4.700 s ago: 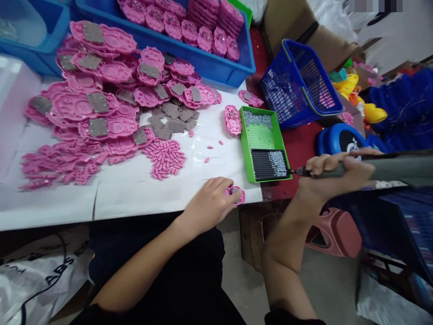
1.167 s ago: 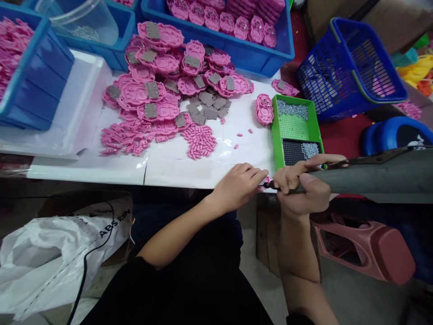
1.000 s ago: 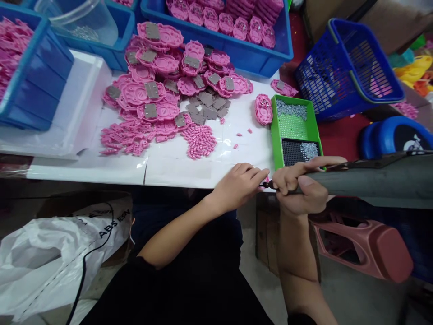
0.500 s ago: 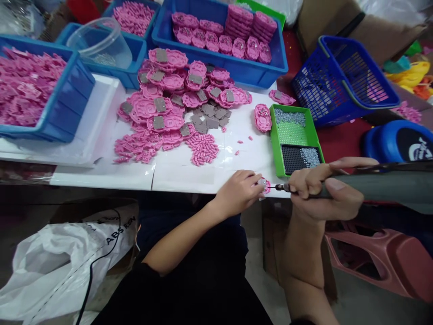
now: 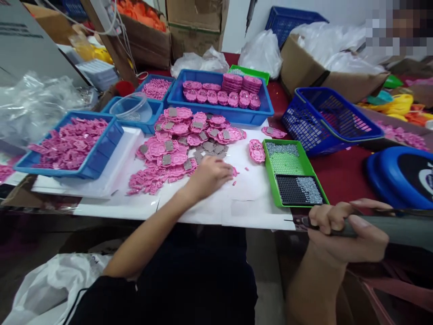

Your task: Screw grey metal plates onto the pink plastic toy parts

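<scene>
Forward, left hand (image 5: pixel 209 176) palm down, fingers curled over loose pink pellets (image 5: pixel 234 171) beside the heap of pink shells (image 5: pixel 176 140), grasp impossible to tell, right hand (image 5: pixel 345 234) clenched round a grey power screwdriver (image 5: pixel 395 228), tip near the green screw tray (image 5: pixel 270 180).

Black short-sleeved top (image 5: pixel 142 302), forearms (image 5: pixel 149 239) bare, left hand (image 5: pixel 208 176) and right hand (image 5: pixel 345 237) ungloved

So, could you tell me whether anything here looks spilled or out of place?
A few loose pink pegs lie scattered on the white sheet, beside the left hand, away from the heaped pink shells. Nothing else stands out.
</scene>
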{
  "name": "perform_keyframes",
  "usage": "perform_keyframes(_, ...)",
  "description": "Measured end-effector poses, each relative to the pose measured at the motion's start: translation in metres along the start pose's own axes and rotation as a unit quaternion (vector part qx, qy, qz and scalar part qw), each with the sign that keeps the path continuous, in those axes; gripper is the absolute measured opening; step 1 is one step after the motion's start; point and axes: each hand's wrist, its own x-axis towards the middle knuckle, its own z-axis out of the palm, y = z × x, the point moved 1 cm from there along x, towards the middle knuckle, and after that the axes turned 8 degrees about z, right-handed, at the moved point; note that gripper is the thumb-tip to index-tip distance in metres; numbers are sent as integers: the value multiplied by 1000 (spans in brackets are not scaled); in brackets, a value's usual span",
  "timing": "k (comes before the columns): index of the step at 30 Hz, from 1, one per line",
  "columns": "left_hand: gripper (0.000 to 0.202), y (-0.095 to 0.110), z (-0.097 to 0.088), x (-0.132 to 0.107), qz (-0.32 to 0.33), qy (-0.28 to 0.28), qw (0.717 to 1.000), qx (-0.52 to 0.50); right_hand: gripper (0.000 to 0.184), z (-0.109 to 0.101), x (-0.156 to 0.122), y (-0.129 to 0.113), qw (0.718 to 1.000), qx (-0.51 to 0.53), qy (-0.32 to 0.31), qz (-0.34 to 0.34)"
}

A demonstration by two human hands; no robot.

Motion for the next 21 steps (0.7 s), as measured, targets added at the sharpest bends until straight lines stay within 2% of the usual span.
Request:
perform_keyframes(3, 16, -37, -9, 27, -51, -102, 993, 42, 27, 3, -2, -3, 1000, 8, -2, -21)
perform_keyframes(6, 20, -55, -10, 36, -84, -129, 985, 80, 25, 1, -5, -5, 999, 9, 12, -44)
perform_keyframes(8, 25, -57, -9, 38, -100, -120, 983, 100, 23, -4, -6, -5, 999, 11, 13, -52)
perform_keyframes(11, 30, -48, 0, 50, -97, -110, 983, 108, 19, -9, -4, -4, 999, 10, -1, -53)
perform_keyframes(12, 39, -43, 5, 59, -84, -110, 986, 95, 19, -9, -4, -4, 998, 11, -9, -53)
perform_keyframes(15, 88, -33, 28, 98, -44, -123, 991, 12, 20, -7, -1, -3, 998, 23, -21, -48)
perform_keyframes(17, 105, -33, 43, 127, -47, -129, 990, -26, 19, -5, -1, -2, 999, 30, -18, -38)
perform_keyframes(19, 104, -38, 53, 149, -23, -138, 988, -66, 18, -4, -1, -3, 999, 31, -23, -35)
perform_keyframes(21, 96, -44, 55, 160, -3, -140, 987, -83, 16, -5, -2, -4, 998, 29, -30, -41)
